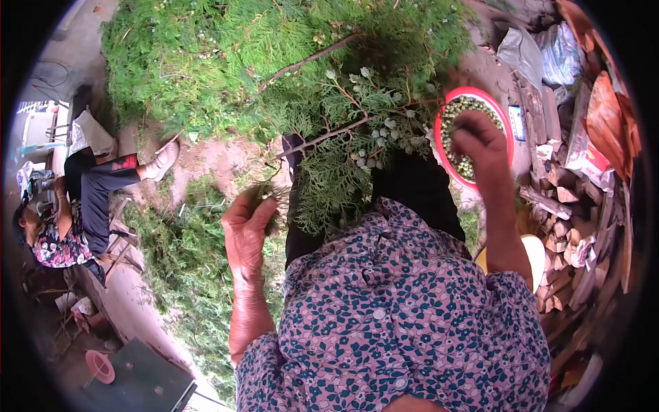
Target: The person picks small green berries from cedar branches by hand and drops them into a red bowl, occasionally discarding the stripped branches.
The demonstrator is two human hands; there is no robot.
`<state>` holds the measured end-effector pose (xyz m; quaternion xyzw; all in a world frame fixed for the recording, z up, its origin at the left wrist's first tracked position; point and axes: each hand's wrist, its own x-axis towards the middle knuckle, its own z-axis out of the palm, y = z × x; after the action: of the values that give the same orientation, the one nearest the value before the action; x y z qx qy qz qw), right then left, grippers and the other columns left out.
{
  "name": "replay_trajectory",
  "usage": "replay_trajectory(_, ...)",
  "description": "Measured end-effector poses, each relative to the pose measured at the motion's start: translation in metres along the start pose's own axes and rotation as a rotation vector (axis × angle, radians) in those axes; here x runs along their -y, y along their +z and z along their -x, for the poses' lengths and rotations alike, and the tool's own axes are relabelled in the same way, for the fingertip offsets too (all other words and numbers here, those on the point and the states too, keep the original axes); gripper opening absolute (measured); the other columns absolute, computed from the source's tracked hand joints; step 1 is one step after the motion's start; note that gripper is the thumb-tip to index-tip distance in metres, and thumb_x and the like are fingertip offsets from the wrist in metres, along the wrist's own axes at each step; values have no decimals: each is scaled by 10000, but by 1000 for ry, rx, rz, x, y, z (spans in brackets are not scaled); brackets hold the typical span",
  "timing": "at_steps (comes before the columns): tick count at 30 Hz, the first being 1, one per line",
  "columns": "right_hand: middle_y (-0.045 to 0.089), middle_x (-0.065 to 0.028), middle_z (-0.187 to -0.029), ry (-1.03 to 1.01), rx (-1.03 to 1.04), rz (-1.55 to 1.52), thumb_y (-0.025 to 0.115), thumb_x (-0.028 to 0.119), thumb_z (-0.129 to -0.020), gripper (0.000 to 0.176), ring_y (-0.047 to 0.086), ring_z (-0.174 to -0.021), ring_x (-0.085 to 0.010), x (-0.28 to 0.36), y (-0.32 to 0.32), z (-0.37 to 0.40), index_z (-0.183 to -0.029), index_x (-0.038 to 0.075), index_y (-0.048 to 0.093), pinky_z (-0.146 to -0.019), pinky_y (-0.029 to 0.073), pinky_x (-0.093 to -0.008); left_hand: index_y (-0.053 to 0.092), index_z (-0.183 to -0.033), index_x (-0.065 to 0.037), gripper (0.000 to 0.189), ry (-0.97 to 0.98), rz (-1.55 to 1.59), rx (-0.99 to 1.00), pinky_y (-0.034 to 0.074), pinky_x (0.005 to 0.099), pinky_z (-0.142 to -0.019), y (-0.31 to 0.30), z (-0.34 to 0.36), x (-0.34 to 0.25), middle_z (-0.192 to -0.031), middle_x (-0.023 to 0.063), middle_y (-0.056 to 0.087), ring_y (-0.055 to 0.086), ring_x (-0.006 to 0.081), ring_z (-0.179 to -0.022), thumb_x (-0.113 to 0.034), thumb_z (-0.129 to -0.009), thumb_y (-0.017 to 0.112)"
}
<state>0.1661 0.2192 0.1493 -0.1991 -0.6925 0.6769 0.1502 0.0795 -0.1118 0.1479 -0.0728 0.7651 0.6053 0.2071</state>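
A cypress branch with clusters of pale green cones lies across the lap. To its left, my left hand is closed, thumb against fingers, on a small green sprig close to the branch's cut end. My right hand is over a red-rimmed basin holding many small green cones. Its fingers are curled and somewhat blurred, so I cannot tell what is in them.
A large heap of cut greenery fills the area ahead, with more clippings at left. Split firewood and plastic bags lie at right. Another person sits at far left, near a dark table.
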Motion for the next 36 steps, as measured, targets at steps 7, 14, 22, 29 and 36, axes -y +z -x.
replay_trajectory(7,627,-36,-935,-60,-434,667,594,53,-773,321,574,-808,-110,-80,-150,-14,-1094,47,588,-701,460,-240,627,-1013,-64,331,862,-1036,-359,448,359,-738,5,-6,2,-915,93,617,563,237,-858,4,-689,626)
replay_trajectory(14,574,-45,-979,-41,-282,527,585,36,-801,203,546,-717,-84,-58,-75,-12,-1000,31,622,-620,454,-214,664,-843,-103,322,955,-958,354,439,338,-694,47,-10,-6,-865,94,559,523,267,-824,29,-559,590)
replay_trajectory(22,564,-47,-942,-267,-97,347,568,-18,-796,179,532,-739,-88,-12,-2,-9,-961,14,628,-624,437,-207,647,-896,-101,344,1084,-1072,396,450,356,-752,44,-23,-16,-980,151,554,534,312,-909,12,-574,608)
replay_trajectory(29,567,-48,-837,-281,173,105,562,-24,-806,154,554,-712,-87,28,60,-1,-953,-6,605,-603,440,-211,622,-880,-13,110,451,110,246,430,269,-788,44,-28,5,-915,36,636,543,95,-874,-78,-798,656)
replay_trajectory(36,579,-69,-824,-405,354,89,550,-49,-818,139,591,-687,-104,11,116,-10,-948,-23,594,-598,485,-215,592,-755,-83,69,184,545,11,425,253,-736,54,-31,-2,-765,-11,597,526,86,-735,-49,-763,651)
